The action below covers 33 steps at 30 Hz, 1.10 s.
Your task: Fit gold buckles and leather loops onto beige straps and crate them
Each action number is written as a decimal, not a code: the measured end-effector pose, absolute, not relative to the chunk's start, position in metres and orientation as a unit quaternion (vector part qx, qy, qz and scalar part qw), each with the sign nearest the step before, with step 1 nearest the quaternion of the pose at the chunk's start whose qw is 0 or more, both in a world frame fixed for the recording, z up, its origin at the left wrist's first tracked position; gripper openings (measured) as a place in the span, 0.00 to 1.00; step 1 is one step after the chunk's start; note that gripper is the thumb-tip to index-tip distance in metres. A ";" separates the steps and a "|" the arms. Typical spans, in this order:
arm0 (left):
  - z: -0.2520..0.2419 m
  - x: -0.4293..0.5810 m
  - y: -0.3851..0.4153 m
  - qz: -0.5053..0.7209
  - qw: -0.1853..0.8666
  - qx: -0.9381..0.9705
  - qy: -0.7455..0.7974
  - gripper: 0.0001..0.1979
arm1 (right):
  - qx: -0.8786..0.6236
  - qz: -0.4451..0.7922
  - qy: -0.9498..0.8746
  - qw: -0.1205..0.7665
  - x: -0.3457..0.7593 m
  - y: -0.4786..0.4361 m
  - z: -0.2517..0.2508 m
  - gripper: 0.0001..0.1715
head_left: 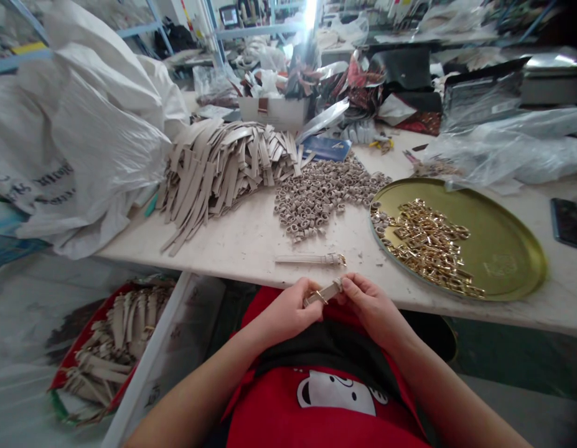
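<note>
Beige strap [328,291] with a gold buckle [318,297], held over the lap just short of the table edge. Left hand [286,311] clenched in a pinch on the buckle end; right hand [370,308] grasping the opposite end with the fingertips. Neither hand released. Long axis of the strap slanting from 8 o'clock to 2 o'clock, buckle low on the left, so left hand nearer the buckle. Gap between the hands narrow, part of the strap hidden by fingers.

Head view, clock positions taken from the hands, 12 straight ahead. At 12, just past the table edge: second strap [307,259], lying flat, long axis crosswise, buckled end toward 1 o'clock and nearest the right hand. Beyond it, also at 12: heap of small beige loops [320,199]. At 11: pile of beige strips [223,168]. At 2 to 3: brass tray [516,249] bearing loose gold buckles [428,249]. At 8, below table level: red-rimmed basket [64,367] of strips. Open room on the white table [241,242] between the hands and the loops, and left of the second strap. At 10: white sack [83,137] bulging over the table's left end.
</note>
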<state>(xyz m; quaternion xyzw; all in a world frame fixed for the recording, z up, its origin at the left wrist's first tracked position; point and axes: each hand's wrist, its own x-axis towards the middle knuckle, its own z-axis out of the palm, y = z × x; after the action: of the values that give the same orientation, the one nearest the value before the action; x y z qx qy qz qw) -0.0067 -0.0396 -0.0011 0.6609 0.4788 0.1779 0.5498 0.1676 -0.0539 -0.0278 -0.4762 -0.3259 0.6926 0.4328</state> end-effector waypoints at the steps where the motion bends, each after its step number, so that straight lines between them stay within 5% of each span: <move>1: -0.002 -0.009 -0.041 0.185 0.542 0.663 0.481 0.06 | -0.475 0.694 -0.328 0.430 0.166 -0.056 -0.027 0.15; 6: -0.003 -0.009 -0.046 0.205 0.517 0.682 0.475 0.06 | -0.458 0.710 -0.365 0.392 0.157 -0.064 -0.027 0.13; 13: -0.014 -0.013 -0.043 0.203 0.618 0.565 0.507 0.11 | -0.513 0.645 -0.380 0.420 0.155 -0.059 -0.025 0.18; 27: -0.008 0.003 -0.026 0.153 0.526 0.654 0.522 0.10 | -0.580 0.512 -0.504 0.384 0.156 -0.042 -0.042 0.09; 33: -0.012 0.003 -0.015 0.161 0.579 0.617 0.508 0.17 | -0.519 0.581 -0.494 0.386 0.170 -0.040 -0.025 0.15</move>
<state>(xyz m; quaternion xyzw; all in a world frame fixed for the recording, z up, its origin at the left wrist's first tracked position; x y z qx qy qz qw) 0.0028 -0.0145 -0.0125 0.6169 0.5081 0.1615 0.5789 0.1703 -0.0401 -0.0252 -0.5190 -0.4945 0.5806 0.3861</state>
